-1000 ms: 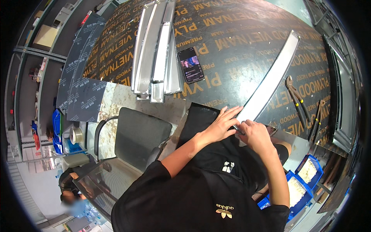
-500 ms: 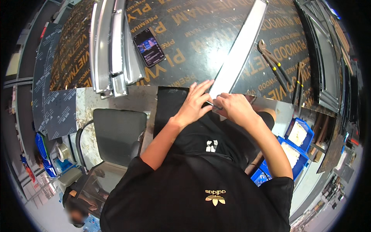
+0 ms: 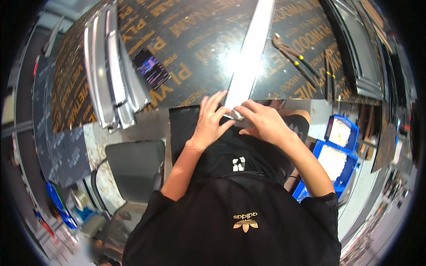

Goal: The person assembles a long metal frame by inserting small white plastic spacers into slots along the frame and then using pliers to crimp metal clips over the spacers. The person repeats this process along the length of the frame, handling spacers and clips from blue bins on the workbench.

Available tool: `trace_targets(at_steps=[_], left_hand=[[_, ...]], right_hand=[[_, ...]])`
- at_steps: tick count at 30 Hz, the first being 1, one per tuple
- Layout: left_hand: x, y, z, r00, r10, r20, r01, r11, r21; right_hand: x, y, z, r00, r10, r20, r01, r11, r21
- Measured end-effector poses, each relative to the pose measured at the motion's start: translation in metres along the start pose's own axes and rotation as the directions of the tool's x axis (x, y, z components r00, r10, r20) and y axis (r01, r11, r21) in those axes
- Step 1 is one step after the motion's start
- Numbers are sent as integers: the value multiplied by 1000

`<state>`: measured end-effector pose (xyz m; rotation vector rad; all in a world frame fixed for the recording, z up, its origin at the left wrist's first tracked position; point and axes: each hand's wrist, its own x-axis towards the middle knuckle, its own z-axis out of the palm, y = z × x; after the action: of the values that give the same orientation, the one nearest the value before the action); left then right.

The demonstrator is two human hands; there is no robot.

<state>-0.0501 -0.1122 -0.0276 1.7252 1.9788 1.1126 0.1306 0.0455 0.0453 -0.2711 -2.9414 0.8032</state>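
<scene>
A long, shiny metal strip lies on the dark plywood tabletop, its near end reaching the table edge in front of me. My left hand is beside that end on the left, fingers spread and thumb apart, the fingertips close to the strip's edge. From the right, my right hand reaches over the same end with its fingertips at the corner and its thumb held away. Between the hands a small shiny end part shows, partly covered by fingers; its exact kind is unclear.
Several similar metal strips lie stacked at left, beside a phone with a lit screen. Pliers and a second yellow-and-black hand tool lie at right. Blue bins with pale small parts stand lower right; a dark chair stands left.
My right hand has loosened from its closed grip at the strip's near end, and its fingers have opened. The whole view has shifted, so the strip and tools appear further left.
</scene>
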Motion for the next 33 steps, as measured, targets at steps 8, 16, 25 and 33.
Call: trace_targets(at_steps=[8, 16, 25, 33], left_hand=[[18, 50, 8, 993, 60, 102, -93, 928, 361], [45, 54, 12, 944, -9, 329, -140, 893, 428], [39, 48, 2, 931, -77, 356, -140, 826, 546], [38, 37, 5, 922, 16, 387, -198, 879, 435]], right_hand=[[-164, 29, -30, 595, 667, -448, -585, 742, 327], [-336, -4, 15, -165, 722, -672, -812, 288, 508], [-488, -40, 134, -846, 406, -345, -391, -32, 920], [-504, -24, 176, -598, 778, -193, -670, -353, 653]])
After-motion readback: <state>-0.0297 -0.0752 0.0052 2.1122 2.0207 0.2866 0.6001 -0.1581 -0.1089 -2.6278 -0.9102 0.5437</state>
